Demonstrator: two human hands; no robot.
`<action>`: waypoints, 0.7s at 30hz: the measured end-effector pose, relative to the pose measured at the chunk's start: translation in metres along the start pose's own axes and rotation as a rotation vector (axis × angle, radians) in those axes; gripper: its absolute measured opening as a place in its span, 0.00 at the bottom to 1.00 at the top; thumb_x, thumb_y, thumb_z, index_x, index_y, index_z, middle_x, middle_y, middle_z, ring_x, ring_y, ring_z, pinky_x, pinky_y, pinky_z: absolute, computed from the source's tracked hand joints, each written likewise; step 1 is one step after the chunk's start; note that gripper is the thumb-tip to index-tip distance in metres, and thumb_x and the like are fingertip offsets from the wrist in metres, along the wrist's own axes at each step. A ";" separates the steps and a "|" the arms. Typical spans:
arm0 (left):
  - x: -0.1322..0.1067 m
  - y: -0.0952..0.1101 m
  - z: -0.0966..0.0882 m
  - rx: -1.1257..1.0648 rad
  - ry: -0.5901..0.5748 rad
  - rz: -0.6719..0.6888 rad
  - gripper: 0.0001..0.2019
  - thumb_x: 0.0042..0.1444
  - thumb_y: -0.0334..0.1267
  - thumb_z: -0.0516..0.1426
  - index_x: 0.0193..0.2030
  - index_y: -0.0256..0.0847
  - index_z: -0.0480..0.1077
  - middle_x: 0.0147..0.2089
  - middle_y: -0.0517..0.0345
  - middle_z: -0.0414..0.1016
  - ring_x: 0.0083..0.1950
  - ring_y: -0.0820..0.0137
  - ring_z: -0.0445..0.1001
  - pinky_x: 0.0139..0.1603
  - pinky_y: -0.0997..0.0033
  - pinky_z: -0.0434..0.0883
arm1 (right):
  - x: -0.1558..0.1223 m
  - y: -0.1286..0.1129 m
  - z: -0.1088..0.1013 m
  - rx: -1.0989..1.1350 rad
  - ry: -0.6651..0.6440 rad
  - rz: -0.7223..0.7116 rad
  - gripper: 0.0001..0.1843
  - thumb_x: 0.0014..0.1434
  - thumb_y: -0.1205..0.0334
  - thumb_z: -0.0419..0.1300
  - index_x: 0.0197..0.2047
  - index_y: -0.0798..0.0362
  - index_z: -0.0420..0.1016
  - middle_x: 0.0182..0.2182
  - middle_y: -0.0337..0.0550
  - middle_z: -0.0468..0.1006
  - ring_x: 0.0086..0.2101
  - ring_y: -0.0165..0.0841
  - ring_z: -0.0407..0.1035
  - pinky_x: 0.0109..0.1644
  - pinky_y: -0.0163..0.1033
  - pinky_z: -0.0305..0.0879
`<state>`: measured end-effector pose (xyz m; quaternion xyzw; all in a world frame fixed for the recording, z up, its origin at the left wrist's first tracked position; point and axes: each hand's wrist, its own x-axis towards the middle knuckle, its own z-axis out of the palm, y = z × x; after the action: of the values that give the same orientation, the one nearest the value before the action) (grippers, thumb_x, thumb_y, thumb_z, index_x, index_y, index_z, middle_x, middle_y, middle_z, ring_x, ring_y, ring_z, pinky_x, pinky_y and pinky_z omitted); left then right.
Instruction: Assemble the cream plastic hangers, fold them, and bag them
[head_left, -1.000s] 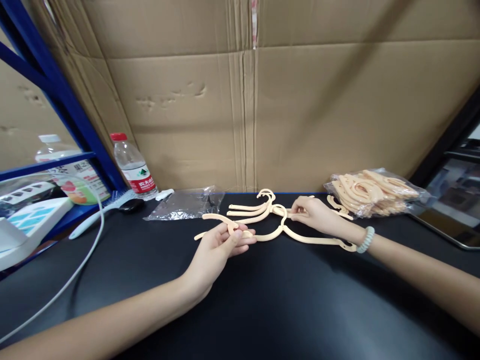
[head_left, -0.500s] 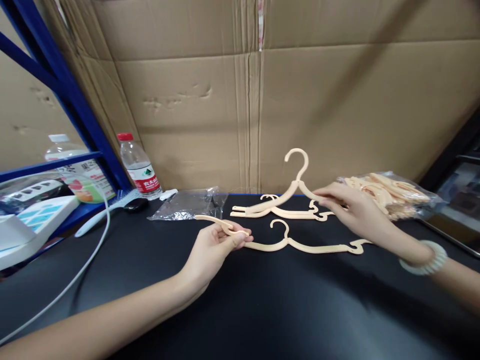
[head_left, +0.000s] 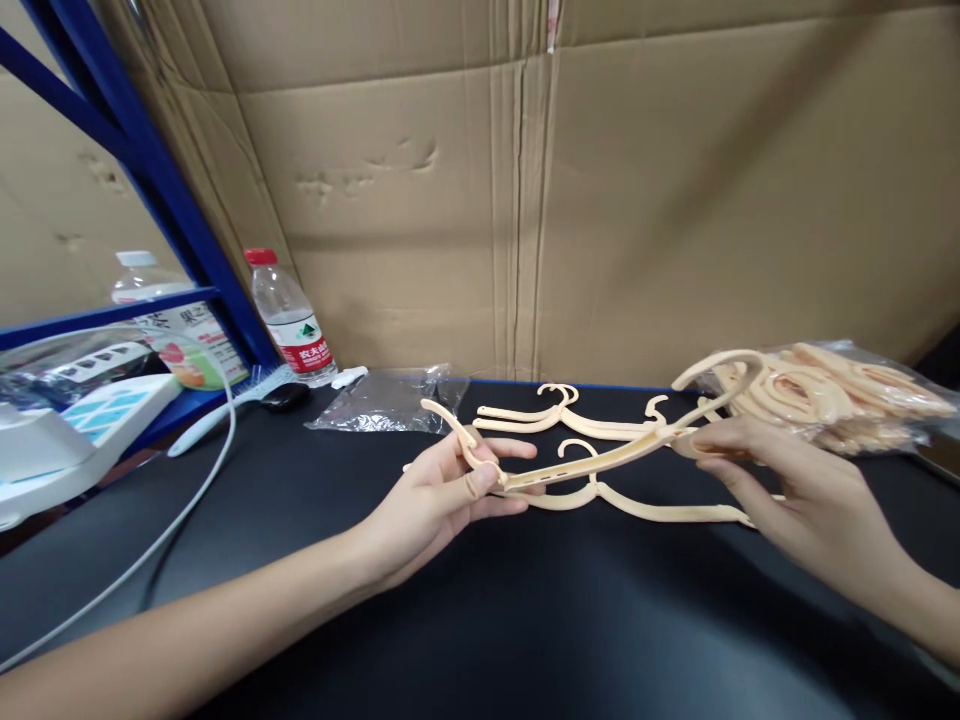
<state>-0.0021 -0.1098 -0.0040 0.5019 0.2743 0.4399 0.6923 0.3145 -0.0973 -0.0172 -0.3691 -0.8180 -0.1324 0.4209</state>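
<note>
My left hand [head_left: 435,495] pinches a small curved cream hanger end piece [head_left: 448,418] between thumb and fingers. My right hand [head_left: 810,510] grips a cream plastic clothes hanger [head_left: 592,466] near its neck, its hook rising to the right. The hanger is tipped so its slotted, hollow underside shows. Its left arm end meets the end piece at my left thumb; whether the two are joined I cannot tell. Beneath them another hanger [head_left: 656,510] lies on the black table [head_left: 480,620]. Farther back lie more hangers [head_left: 517,424], set close together.
A clear bag of cream hanger parts [head_left: 847,395] lies back right. An empty-looking clear plastic bag [head_left: 382,402] lies back left, near a red-capped water bottle [head_left: 296,325]. A white cable [head_left: 187,510] curves across the left. Cardboard [head_left: 390,230] stands behind the table.
My right hand has brought the hanger down and tipped it, so its arm end now reaches my left hand. The end piece in my left hand has turned more upright. The view has shifted slightly.
</note>
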 end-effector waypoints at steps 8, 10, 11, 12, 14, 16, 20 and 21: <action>-0.001 -0.003 0.002 -0.055 -0.030 -0.023 0.07 0.58 0.32 0.61 0.35 0.36 0.66 0.47 0.50 0.76 0.39 0.68 0.79 0.42 0.72 0.75 | -0.001 -0.002 0.002 0.018 0.012 -0.031 0.10 0.62 0.69 0.56 0.46 0.47 0.70 0.38 0.39 0.77 0.38 0.32 0.73 0.46 0.35 0.69; -0.002 -0.004 0.002 -0.066 -0.029 -0.026 0.06 0.58 0.32 0.61 0.34 0.36 0.66 0.45 0.50 0.76 0.37 0.70 0.78 0.40 0.73 0.74 | -0.001 -0.003 0.002 0.023 0.019 -0.043 0.10 0.62 0.69 0.56 0.46 0.48 0.70 0.38 0.39 0.77 0.38 0.33 0.73 0.47 0.36 0.69; -0.002 -0.005 0.002 -0.066 -0.031 -0.023 0.06 0.58 0.32 0.61 0.34 0.36 0.67 0.45 0.50 0.76 0.36 0.71 0.77 0.39 0.73 0.73 | -0.001 -0.004 0.002 0.017 0.023 -0.049 0.10 0.62 0.70 0.56 0.46 0.48 0.71 0.38 0.39 0.78 0.38 0.33 0.73 0.48 0.36 0.68; -0.002 -0.005 0.002 -0.065 -0.033 -0.018 0.06 0.58 0.32 0.61 0.33 0.36 0.67 0.44 0.50 0.76 0.35 0.71 0.77 0.38 0.74 0.72 | -0.001 -0.006 0.002 0.009 0.028 -0.054 0.10 0.62 0.70 0.56 0.46 0.48 0.71 0.38 0.39 0.78 0.37 0.33 0.74 0.48 0.36 0.69; -0.003 -0.006 0.001 -0.063 -0.034 -0.009 0.05 0.57 0.32 0.61 0.33 0.36 0.68 0.41 0.50 0.77 0.33 0.72 0.75 0.37 0.75 0.71 | -0.001 -0.008 0.002 -0.002 0.033 -0.054 0.10 0.62 0.69 0.56 0.45 0.48 0.71 0.38 0.39 0.78 0.37 0.33 0.74 0.47 0.37 0.69; -0.003 -0.006 0.000 -0.061 -0.035 -0.009 0.05 0.58 0.32 0.61 0.33 0.36 0.70 0.39 0.50 0.77 0.32 0.73 0.73 0.36 0.75 0.70 | -0.001 -0.010 0.002 0.003 0.033 -0.045 0.09 0.62 0.68 0.56 0.44 0.48 0.71 0.38 0.39 0.78 0.37 0.34 0.74 0.46 0.37 0.69; -0.004 -0.004 0.002 -0.055 -0.026 -0.019 0.05 0.56 0.33 0.62 0.32 0.35 0.72 0.39 0.49 0.77 0.32 0.73 0.72 0.36 0.74 0.68 | -0.002 -0.011 0.002 -0.014 0.037 -0.030 0.09 0.62 0.67 0.56 0.45 0.47 0.72 0.38 0.38 0.79 0.38 0.34 0.75 0.47 0.37 0.69; -0.004 -0.004 0.002 -0.054 -0.020 -0.023 0.05 0.55 0.34 0.63 0.32 0.35 0.72 0.40 0.49 0.78 0.32 0.72 0.72 0.36 0.74 0.68 | -0.002 -0.011 0.002 -0.023 0.039 -0.030 0.09 0.62 0.67 0.55 0.45 0.47 0.72 0.38 0.38 0.79 0.37 0.34 0.74 0.47 0.37 0.69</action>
<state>-0.0006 -0.1148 -0.0071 0.4842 0.2614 0.4342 0.7133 0.3064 -0.1048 -0.0194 -0.3590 -0.8134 -0.1552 0.4305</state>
